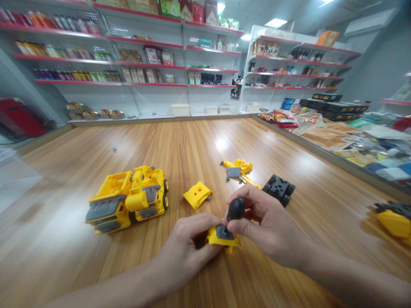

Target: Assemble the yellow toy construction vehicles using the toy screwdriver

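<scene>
**Brace low, turn straight**

We have the yellow part (228, 243) right in front of us at the near side of the tabletop (150, 143), between our two hands. Our left hand (189, 235) has its grip closed on the part's left side; our right hand (272, 229) pinches the driver (236, 209) by its black handle, thumb against fingers. The shaft goes down to the grey panel (224, 232) on top, but we cannot tell whether the tip is seated.

The handle leans toward our right, so we would do well to bring it square to the panel before bearing down; a slanted tip could slip. We should press lightly, turn from the fingertips, and let the left hand take the twist, its fingertips clear of the tip. Bracing the part against the tabletop would help. The loose plate (197, 194) and wheel base (278, 190) lie beyond our hands.
</scene>
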{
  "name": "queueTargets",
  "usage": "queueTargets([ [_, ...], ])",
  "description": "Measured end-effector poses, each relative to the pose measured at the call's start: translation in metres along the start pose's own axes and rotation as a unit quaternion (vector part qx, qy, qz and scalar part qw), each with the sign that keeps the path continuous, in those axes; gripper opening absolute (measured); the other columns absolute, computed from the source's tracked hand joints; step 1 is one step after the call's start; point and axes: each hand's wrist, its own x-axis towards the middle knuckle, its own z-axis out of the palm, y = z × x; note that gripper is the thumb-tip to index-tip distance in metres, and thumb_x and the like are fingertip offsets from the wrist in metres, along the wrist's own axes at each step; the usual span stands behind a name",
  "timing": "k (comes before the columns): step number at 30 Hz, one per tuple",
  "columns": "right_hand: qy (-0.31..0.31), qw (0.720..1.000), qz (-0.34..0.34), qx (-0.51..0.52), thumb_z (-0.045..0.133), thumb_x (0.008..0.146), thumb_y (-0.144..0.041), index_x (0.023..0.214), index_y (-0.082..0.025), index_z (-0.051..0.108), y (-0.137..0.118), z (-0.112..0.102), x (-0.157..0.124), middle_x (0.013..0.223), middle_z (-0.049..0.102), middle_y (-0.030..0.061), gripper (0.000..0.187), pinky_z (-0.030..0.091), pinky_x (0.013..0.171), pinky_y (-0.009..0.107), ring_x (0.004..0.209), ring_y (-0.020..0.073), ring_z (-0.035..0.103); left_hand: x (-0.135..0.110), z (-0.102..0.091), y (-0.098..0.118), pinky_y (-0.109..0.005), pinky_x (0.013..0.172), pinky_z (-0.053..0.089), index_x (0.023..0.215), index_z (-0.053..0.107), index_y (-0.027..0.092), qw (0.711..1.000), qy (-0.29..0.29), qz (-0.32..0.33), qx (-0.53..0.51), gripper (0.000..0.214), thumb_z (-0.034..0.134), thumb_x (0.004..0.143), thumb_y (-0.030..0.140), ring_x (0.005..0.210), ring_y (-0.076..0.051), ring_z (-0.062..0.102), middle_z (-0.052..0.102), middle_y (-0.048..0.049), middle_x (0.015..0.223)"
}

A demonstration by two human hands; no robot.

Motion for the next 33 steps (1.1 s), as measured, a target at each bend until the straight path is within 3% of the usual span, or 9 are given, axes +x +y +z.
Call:
queueTargets([
  [10, 0.032, 0.999, -0.007, 0.013, 0.063, 0.091, -0.032, 0.104, -0.021, 0.053, 0.007, 0.005, 0.001, 0.088, 0.059, 0.0023, 0.02, 0.049, 0.063, 0.025, 0.077, 0.0141, 0.059, 0.0, 0.003, -0.006, -0.029, 0.077, 0.053, 0.105, 0.07, 0.017, 0.999, -0.001, -0.028, -0.045, 0.021, 0.062, 0.089, 0.029, 0.084, -0.02, 0.068, 0.073, -0.0071, 0.092],
  [14, 0.119, 0.992, -0.026, -0.015, 0.054, 0.096, -0.037, 0.11, -0.022, 0.051, 0.008, -0.004, 0.006, 0.09, 0.059, 0.0028, 0.021, 0.048, 0.061, 0.025, 0.073, 0.0137, 0.058, -0.002, 0.005, -0.011, -0.03, 0.081, 0.054, 0.11, 0.068, 0.018, 0.997, -0.001, -0.032, -0.067, 0.023, 0.061, 0.09, 0.028, 0.088, -0.02, 0.069, 0.072, -0.0079, 0.098],
  [16, 0.184, 0.978, -0.035, -0.096, 0.05, 0.098, -0.037, 0.108, -0.021, 0.05, 0.004, -0.017, 0.009, 0.089, 0.06, 0.0034, 0.018, 0.048, 0.063, 0.028, 0.072, 0.0149, 0.059, -0.004, 0.005, -0.012, -0.032, 0.086, 0.055, 0.115, 0.066, 0.021, 0.998, 0.004, -0.024, -0.062, 0.027, 0.062, 0.089, 0.025, 0.094, -0.021, 0.069, 0.072, -0.008, 0.105],
  [18, 0.238, 0.934, -0.031, -0.264, 0.047, 0.098, -0.032, 0.11, -0.021, 0.049, 0.0, -0.035, 0.014, 0.088, 0.061, 0.0044, 0.016, 0.045, 0.064, 0.03, 0.07, 0.017, 0.06, -0.005, 0.005, -0.012, -0.034, 0.091, 0.054, 0.121, 0.063, 0.024, 0.998, 0.016, -0.018, -0.052, 0.034, 0.062, 0.087, 0.019, 0.101, -0.022, 0.069, 0.07, -0.0075, 0.115],
  [20, 0.247, 0.857, 0.011, -0.452, 0.048, 0.095, -0.026, 0.107, -0.019, 0.05, -0.002, -0.053, 0.018, 0.087, 0.063, 0.0081, 0.015, 0.041, 0.063, 0.032, 0.075, 0.0223, 0.061, -0.006, 0.005, -0.013, -0.035, 0.097, 0.052, 0.128, 0.059, 0.027, 0.999, 0.022, -0.011, -0.044, 0.045, 0.059, 0.086, 0.011, 0.109, -0.022, 0.067, 0.069, -0.0065, 0.122],
  [23, 0.211, 0.75, 0.125, -0.615, 0.044, 0.094, -0.024, 0.102, -0.015, 0.052, 0.0, -0.074, 0.024, 0.08, 0.065, 0.012, 0.015, 0.032, 0.056, 0.032, 0.072, 0.0271, 0.064, -0.007, 0.006, -0.018, -0.038, 0.103, 0.05, 0.137, 0.052, 0.028, 0.999, 0.016, -0.011, -0.041, 0.059, 0.056, 0.083, 0.004, 0.118, -0.023, 0.063, 0.065, -0.0064, 0.129],
  [25, 0.166, 0.708, 0.2, -0.656, 0.044, 0.093, -0.023, 0.098, -0.013, 0.053, 0.005, -0.082, 0.026, 0.077, 0.066, 0.0142, 0.015, 0.029, 0.054, 0.032, 0.07, 0.0283, 0.065, -0.008, 0.008, -0.022, -0.038, 0.102, 0.051, 0.139, 0.049, 0.028, 0.998, 0.011, -0.024, -0.051, 0.061, 0.056, 0.083, 0.005, 0.118, -0.023, 0.064, 0.064, -0.0071, 0.131],
  [31, 0.108, 0.683, 0.247, -0.679, 0.048, 0.088, -0.022, 0.091, -0.012, 0.059, 0.008, -0.086, 0.024, 0.077, 0.068, 0.0173, 0.015, 0.031, 0.053, 0.033, 0.073, 0.0334, 0.069, -0.007, 0.013, -0.027, -0.037, 0.102, 0.052, 0.13, 0.056, 0.024, 0.989, 0.012, -0.08, -0.128, 0.047, 0.062, 0.085, 0.012, 0.115, -0.023, 0.065, 0.067, -0.0072, 0.127],
  [33, 0.093, 0.697, 0.242, -0.669, 0.048, 0.087, -0.022, 0.091, -0.011, 0.06, 0.003, -0.083, 0.022, 0.077, 0.067, 0.0195, 0.017, 0.031, 0.053, 0.033, 0.073, 0.0358, 0.068, -0.006, 0.012, -0.024, -0.038, 0.105, 0.051, 0.125, 0.059, 0.025, 0.986, 0.012, -0.094, -0.14, 0.043, 0.066, 0.084, 0.014, 0.116, -0.023, 0.065, 0.068, -0.0054, 0.125],
])
